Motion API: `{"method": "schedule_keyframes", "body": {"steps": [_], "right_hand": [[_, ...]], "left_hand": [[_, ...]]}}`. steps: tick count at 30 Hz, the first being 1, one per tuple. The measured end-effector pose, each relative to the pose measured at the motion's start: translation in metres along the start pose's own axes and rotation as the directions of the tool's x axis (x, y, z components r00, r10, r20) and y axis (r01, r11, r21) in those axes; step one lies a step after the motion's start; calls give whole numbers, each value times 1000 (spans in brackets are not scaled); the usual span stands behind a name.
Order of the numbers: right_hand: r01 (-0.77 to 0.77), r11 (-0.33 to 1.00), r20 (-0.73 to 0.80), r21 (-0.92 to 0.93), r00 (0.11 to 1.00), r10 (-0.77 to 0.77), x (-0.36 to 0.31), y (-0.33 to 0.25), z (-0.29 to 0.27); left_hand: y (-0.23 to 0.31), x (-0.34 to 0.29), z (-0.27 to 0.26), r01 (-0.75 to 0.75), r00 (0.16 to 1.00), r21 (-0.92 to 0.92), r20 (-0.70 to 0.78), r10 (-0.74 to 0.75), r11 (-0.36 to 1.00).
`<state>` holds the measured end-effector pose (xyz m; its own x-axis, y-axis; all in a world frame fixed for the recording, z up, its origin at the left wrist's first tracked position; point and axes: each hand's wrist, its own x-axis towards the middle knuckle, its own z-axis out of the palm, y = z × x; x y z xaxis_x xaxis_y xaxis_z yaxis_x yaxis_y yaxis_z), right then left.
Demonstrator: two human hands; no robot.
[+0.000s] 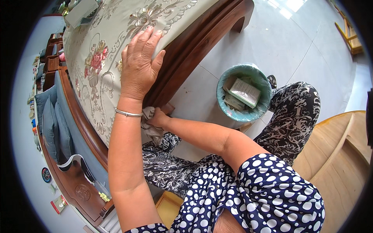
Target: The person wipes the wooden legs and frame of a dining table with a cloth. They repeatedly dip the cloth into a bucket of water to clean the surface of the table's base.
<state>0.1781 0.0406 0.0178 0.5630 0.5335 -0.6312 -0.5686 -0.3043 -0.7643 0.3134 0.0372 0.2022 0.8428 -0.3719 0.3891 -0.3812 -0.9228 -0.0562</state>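
Observation:
My left hand (140,64) lies flat, fingers stretched out, on the cream patterned tablecloth (110,27) close to the table's edge. Its thumb reaches toward the dark carved wooden table side (194,48). Below the tabletop, my right hand (158,117) is closed round a crumpled greyish-beige cloth (151,131), next to the lower wood of the table. Part of that cloth, and most of my right fingers, are hidden behind the left forearm and wrist.
A teal bin (222,101) with a liner stands on the grey tiled floor (295,46), holding a white-and-green box. A wooden stool or chair (338,151) is at right. Left of the table is a wooden sofa with blue-grey cushions (50,124). A box (81,11) sits on the tabletop.

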Motion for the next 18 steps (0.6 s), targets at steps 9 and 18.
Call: {"method": "schedule_keyframes", "body": {"steps": [9, 18], "right_hand": [[150, 933, -233, 326, 970, -74, 11, -10, -117], [441, 816, -576, 374, 800, -168, 37, -58, -276]], "left_hand": [[0, 1, 1, 12, 999, -28, 31, -11, 1000], [-1, 0, -3, 4, 996, -14, 87, -3, 1000]]}}
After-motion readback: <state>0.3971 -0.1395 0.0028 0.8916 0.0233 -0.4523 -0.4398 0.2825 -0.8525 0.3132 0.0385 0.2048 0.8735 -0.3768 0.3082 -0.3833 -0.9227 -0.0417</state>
